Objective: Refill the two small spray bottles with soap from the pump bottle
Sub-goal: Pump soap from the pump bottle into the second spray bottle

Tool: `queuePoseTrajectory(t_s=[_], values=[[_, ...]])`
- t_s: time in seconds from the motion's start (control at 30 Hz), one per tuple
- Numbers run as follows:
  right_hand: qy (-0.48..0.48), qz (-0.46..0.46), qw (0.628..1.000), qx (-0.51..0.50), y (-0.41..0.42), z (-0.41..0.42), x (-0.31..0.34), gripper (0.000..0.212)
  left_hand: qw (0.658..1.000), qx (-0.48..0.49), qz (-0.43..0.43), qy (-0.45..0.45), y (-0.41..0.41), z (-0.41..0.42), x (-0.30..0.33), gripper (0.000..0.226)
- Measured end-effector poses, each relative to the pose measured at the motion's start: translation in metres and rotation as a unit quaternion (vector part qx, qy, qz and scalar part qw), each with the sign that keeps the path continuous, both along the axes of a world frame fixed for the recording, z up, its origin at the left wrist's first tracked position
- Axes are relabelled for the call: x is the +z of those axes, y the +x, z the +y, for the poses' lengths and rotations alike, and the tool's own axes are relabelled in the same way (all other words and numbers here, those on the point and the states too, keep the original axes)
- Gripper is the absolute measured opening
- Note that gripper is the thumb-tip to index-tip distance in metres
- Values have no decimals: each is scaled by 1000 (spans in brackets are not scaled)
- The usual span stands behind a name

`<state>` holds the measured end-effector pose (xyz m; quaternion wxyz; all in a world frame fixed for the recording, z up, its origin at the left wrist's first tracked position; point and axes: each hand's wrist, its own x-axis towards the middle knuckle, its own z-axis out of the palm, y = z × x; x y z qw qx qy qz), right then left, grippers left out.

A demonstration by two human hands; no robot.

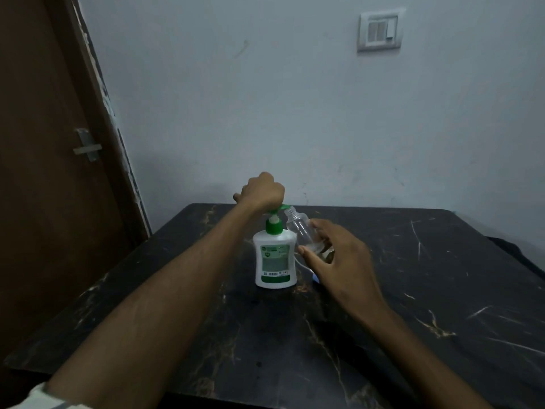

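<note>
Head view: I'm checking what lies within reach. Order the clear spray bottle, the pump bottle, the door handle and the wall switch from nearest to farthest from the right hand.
1. clear spray bottle, held in the right hand
2. pump bottle, just left
3. wall switch, high on the wall; door handle, far left: too close to call

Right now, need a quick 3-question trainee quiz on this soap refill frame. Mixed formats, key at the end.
1. True or false: the left hand rests on the pump bottle's green pump head.
2. Which hand holds the clear spray bottle?
A. left
B. right
C. neither
3. Fill in: the spray bottle's open neck is tilted toward the pump's ____.

Key: 1 true; 2 B, the right hand; 3 spout.
</note>
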<state>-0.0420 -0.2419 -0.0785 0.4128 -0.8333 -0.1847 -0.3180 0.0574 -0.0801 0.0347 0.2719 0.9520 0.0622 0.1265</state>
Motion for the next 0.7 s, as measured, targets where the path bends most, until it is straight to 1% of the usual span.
queuePoseTrajectory(t_s=[0.1,0.2,0.27,0.37,0.5,0.7], values=[[-7,-4,1000,-3,2,2,0,58,1000,-21,13,-19,8,2,-4,24],[9,-9,1000,4,3,3,-3,59,998,-56,20,-24,11,3,-7,23],[29,-13,999,12,3,4,-7,58,996,-76,24,-28,12,5,-10,26],[57,-26,998,16,3,5,-13,52,997,-78,17,-21,14,7,-12,24],[63,-32,997,6,5,3,-16,61,998,-63,-9,10,20,7,-11,21],[81,-29,996,-3,4,5,-22,65,998,-66,-12,-7,36,7,-18,17]])
